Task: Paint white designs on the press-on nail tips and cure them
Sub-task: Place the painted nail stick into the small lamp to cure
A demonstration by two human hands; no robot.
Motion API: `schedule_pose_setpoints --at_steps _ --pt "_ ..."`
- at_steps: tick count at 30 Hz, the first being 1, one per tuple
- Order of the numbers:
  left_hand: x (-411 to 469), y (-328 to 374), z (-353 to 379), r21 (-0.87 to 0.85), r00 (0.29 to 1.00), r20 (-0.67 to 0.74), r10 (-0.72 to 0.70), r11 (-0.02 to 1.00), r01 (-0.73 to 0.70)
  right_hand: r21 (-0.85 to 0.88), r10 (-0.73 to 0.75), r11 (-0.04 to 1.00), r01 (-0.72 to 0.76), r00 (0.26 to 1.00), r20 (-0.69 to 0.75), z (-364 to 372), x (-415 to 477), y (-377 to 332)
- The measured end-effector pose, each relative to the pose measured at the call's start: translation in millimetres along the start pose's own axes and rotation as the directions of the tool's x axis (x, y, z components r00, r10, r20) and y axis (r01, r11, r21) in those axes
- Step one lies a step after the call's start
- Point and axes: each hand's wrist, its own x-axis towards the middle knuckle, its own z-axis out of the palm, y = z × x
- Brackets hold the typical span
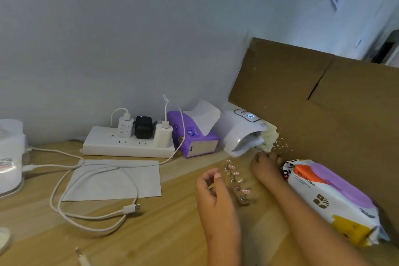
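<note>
Nearest, the left hand [213, 192] is held loosely curled, nothing gripped, just beside the row of pink nail tips on small metal stands [237, 181]. At one o'clock from the row, the right hand [266, 166] is stretched toward the mouth of the white domed curing lamp [239, 134]. Its fingertips are blurred and its grip cannot be told. The stands could be toppled, or wet designs smeared, by a wrist swung across the row.

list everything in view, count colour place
nail tips: about five, pink, in a row between the hands
cure lamp: one, white, against the cardboard
power strip: one, white, by the wall
tissue pack: one, purple, left of the lamp
wipes pack: one, white, orange, purple, far right
paper sheet: one, white, before the power strip
cables: maybe two, white, looped over the sheet
cardboard: one, brown, at right
left hand: one, beside the nail tips, fingers loosely curled
right hand: one, reaching to the lamp
</note>
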Motion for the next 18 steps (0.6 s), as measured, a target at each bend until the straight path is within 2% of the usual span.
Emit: schedule_pose_setpoints --at_steps 1,4,5,7,9,10,13,18 --pt "1 0 -1 -0.004 1.0 0.006 -0.002 1.0 0.002 -0.075 -0.047 0.996 0.052 0.997 0.065 -7 -8 -3" --pt "2 2 -1 -0.002 1.0 0.01 0.013 1.0 -0.013 -0.139 -0.242 0.951 0.275 0.946 0.214 -34 -37 3" --pt "2 3 -1 0.001 1.0 0.009 0.018 1.0 -0.018 -0.188 -0.309 0.915 0.356 0.921 0.239 -44 -49 10" --pt "1 4 -1 0.001 1.0 0.008 0.023 1.0 -0.023 -0.226 -0.379 0.877 0.424 0.899 0.217 -61 -74 25" --pt "0 4 -2 -0.008 1.0 0.03 0.009 1.0 -0.008 -0.125 -0.426 0.883 0.452 0.884 0.194 -70 -97 39" --pt "-1 5 -3 0.002 0.999 0.043 0.014 1.0 -0.014 -0.013 -0.449 0.888 0.46 0.873 0.191 -71 -107 44" --pt "-4 7 -5 0.03 0.996 0.057 0.065 0.997 -0.067 0.211 -0.422 0.902 0.377 0.873 0.244 -61 -126 46" --pt "-11 15 -5 0.029 0.993 0.11 0.035 0.999 -0.038 0.168 -0.335 0.934 0.315 0.936 0.109 -43 -126 24"
